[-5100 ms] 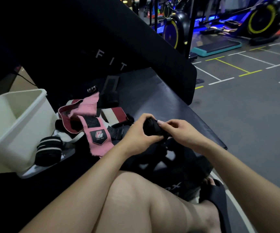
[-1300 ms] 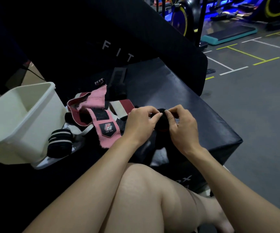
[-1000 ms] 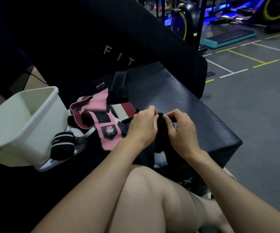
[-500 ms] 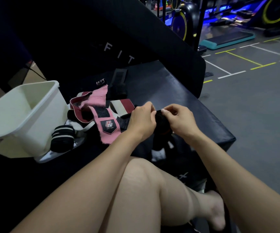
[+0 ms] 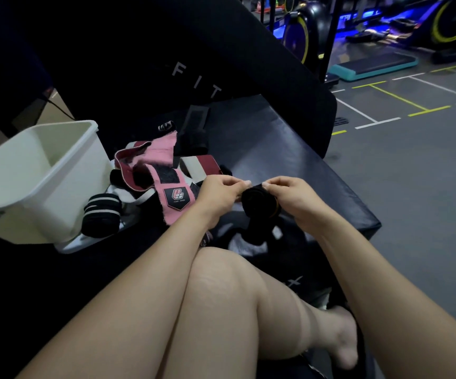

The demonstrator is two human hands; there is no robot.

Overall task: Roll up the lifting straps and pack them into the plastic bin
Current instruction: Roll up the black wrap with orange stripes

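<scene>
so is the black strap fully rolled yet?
Partly rolled: black strap shows a coiled end between left hand and right hand, with a loose tail hanging below.

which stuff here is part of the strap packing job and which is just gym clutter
Job: black strap roll held by left hand and right hand; pink logo strap; black-and-white striped roll; cream plastic bin.
Lying about: teal step platform; yellow-rimmed exercise bike.

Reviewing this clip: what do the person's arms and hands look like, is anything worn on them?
Both forearms are bare as far as the frame shows: no sleeves, gloves, watch or wristbands. The left hand and right hand show no rings, and the visible fingernails are short and pale. Dim light hides finer detail.
</scene>
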